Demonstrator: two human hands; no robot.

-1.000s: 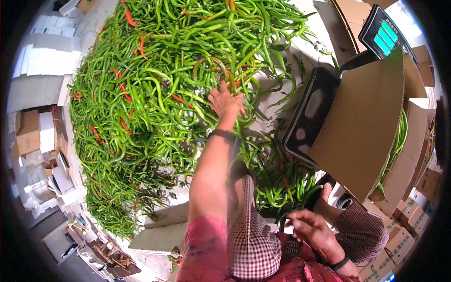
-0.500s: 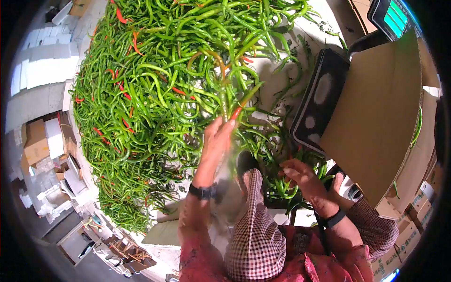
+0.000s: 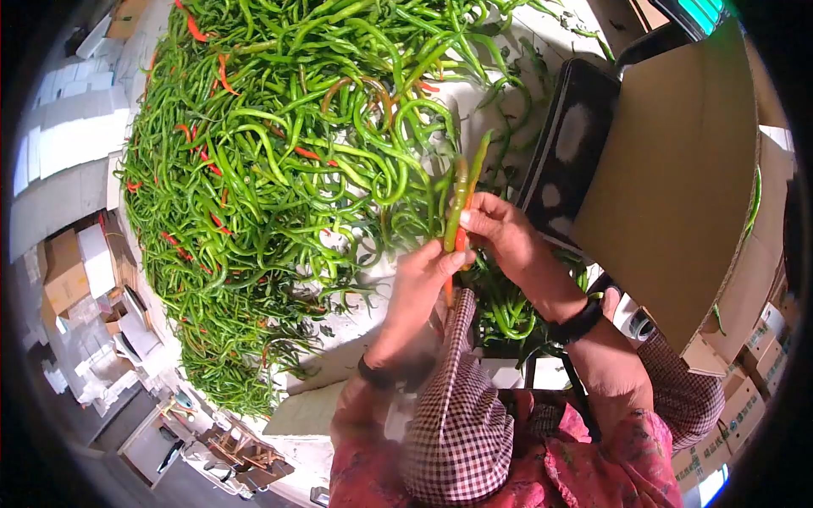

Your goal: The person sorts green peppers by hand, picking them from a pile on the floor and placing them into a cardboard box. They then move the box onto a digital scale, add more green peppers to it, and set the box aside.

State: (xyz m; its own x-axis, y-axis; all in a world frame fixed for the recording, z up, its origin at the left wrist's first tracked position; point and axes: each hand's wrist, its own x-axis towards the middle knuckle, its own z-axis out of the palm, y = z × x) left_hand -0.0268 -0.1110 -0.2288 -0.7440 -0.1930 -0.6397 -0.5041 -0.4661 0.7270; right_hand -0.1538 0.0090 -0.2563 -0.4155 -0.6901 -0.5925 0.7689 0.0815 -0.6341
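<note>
My left hand (image 3: pixel 423 275) is closed around the lower ends of a few long chili peppers (image 3: pixel 460 203), one greenish-brown, another shading from green to orange-red. Just above, my right hand (image 3: pixel 506 233) pinches the same chili peppers between thumb and fingers. They point upward, away from my body. To the left and ahead spreads a large heap of green chili peppers (image 3: pixel 254 178) with some red ones mixed in. Below my right hand, more green chili peppers (image 3: pixel 508 309) lie in a dark container whose edges are mostly hidden.
At the right stands an open cardboard box (image 3: pixel 677 186) beside a black platform (image 3: pixel 567 144), with a lit green display (image 3: pixel 701 13) above it. My checkered trouser legs (image 3: pixel 461 423) are below my hands. Stacked cartons (image 3: pixel 737 423) sit at lower right.
My right hand has come up and left from over the lower peppers and now grips the held ones. My left hand has moved slightly right and down with them.
</note>
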